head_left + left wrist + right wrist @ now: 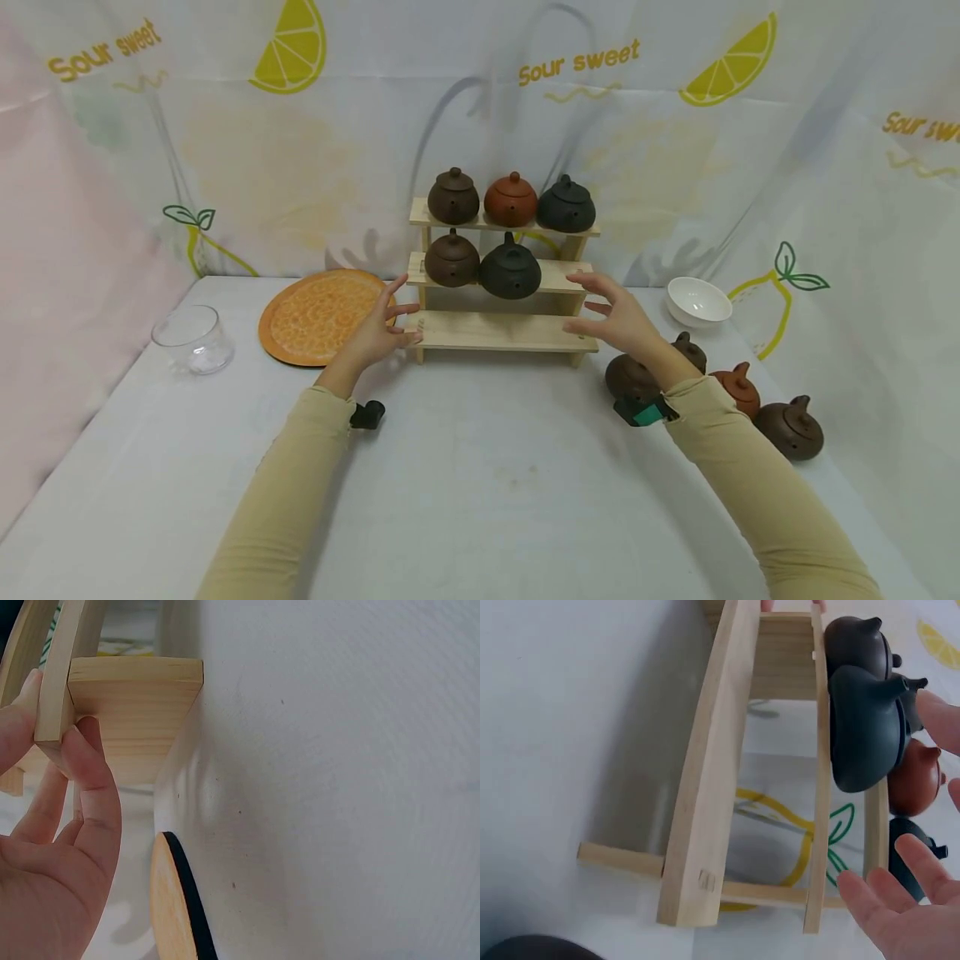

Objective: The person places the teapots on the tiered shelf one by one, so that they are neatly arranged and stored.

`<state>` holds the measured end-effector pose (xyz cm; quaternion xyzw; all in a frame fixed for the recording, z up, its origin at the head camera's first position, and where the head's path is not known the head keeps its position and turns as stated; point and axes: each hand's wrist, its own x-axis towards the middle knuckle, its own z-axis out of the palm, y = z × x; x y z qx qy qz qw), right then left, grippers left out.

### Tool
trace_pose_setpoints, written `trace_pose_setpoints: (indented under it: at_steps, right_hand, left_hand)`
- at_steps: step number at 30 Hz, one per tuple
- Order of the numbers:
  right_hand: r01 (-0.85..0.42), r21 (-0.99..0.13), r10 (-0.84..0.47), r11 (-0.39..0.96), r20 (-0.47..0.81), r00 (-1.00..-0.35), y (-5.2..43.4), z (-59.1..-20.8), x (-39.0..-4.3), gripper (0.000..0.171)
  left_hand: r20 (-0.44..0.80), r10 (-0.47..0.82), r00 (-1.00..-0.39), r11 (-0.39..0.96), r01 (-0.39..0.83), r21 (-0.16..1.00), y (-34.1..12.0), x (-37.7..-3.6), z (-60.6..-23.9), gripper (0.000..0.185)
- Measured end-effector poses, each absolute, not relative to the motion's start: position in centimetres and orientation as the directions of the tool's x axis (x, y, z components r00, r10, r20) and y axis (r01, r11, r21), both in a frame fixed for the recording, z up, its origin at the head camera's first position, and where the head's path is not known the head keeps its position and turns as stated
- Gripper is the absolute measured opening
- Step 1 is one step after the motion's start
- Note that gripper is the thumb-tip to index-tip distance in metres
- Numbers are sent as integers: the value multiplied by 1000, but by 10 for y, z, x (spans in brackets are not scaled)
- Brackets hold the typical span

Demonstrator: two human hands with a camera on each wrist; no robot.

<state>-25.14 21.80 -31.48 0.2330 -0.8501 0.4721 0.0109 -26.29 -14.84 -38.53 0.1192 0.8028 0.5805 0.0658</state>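
A three-tier wooden display rack [495, 332] stands at the back of the table. On its top shelf sit a dark brown teapot [453, 202], a red-brown teapot [511, 202] and a black teapot [567, 208]. The middle shelf bears a brown teapot [452, 262] and a larger black teapot [510, 271]; its right part and the bottom shelf are bare. My left hand [371, 335] pinches the end of a rack board between thumb and fingers, seen in the left wrist view. Beside the rack's right end, my right hand [621, 318] holds nothing, its fingers spread.
Several more teapots, among them a red one [738, 389] and a brown one [789, 430], stand on the right, partly behind my right arm. A white bowl [699, 302] is behind them. Left lie a round orange mat [326, 317] and a clear glass bowl [193, 337].
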Motion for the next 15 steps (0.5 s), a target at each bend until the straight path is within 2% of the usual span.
trace_pose_setpoints:
  at_steps: [6,15]
  right_hand:
    - [-395,-803,-373,447,234,-898,232,-318,-240,64]
    - [-334,-786,-338,520,170,-926,256,-331,-225,66]
  left_hand:
    - [25,265,-964,297,107,949,-148,-263,-385,96]
    - [73,276,-958,286,154,946,-148,-263,-386,96]
